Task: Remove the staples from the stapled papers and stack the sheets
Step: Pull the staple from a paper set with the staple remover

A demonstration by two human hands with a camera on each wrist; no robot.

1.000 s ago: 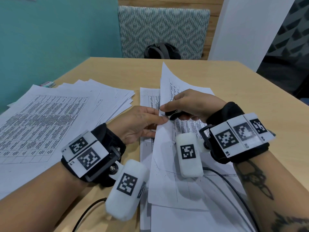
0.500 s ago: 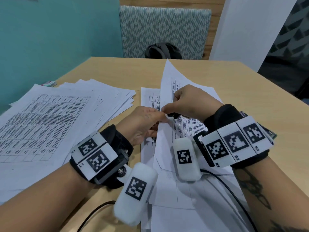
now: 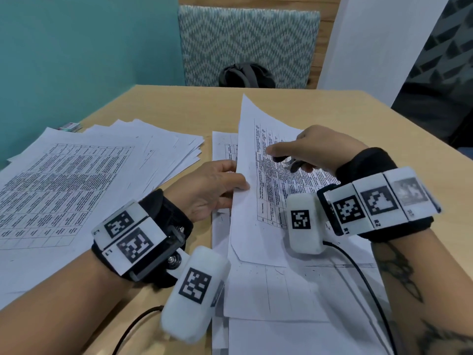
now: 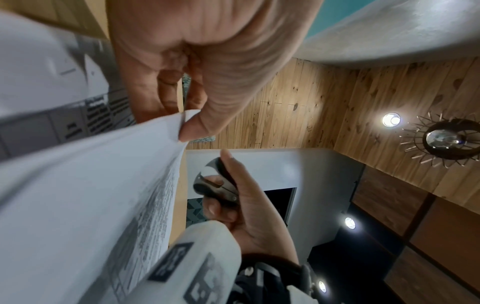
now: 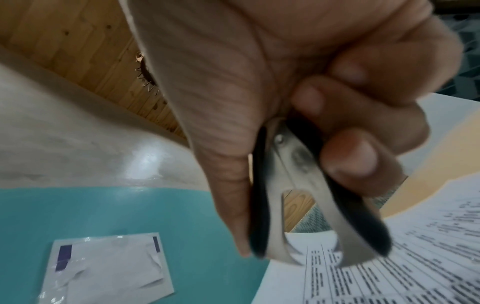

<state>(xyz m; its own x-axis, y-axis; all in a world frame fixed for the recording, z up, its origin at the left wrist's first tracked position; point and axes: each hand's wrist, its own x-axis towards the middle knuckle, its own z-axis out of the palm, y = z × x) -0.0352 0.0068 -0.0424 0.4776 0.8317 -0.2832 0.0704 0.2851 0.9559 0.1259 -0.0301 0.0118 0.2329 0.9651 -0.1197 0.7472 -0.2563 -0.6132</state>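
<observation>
My left hand (image 3: 225,185) pinches the left edge of a printed sheet (image 3: 258,201) and holds it tilted up off the papers below; the left wrist view shows thumb and fingers (image 4: 192,127) clamped on that sheet's (image 4: 91,195) corner. My right hand (image 3: 317,152) hovers over the sheet's print and grips a black and metal staple remover (image 3: 289,162). In the right wrist view the staple remover (image 5: 306,197) sits between thumb and fingers with its jaws apart, above the printed sheet (image 5: 389,271). No staple shows.
A fanned stack of loose sheets (image 3: 84,175) lies at the left of the wooden table (image 3: 358,124). More papers (image 3: 281,303) lie under the raised sheet. A small packet (image 3: 69,126) lies near the teal wall. A patterned chair (image 3: 245,44) with a dark bag (image 3: 245,75) stands behind the table.
My right hand has drawn the staple remover away to the right, off the sheet's edge. The left hand keeps its pinch and the sheet stands more upright.
</observation>
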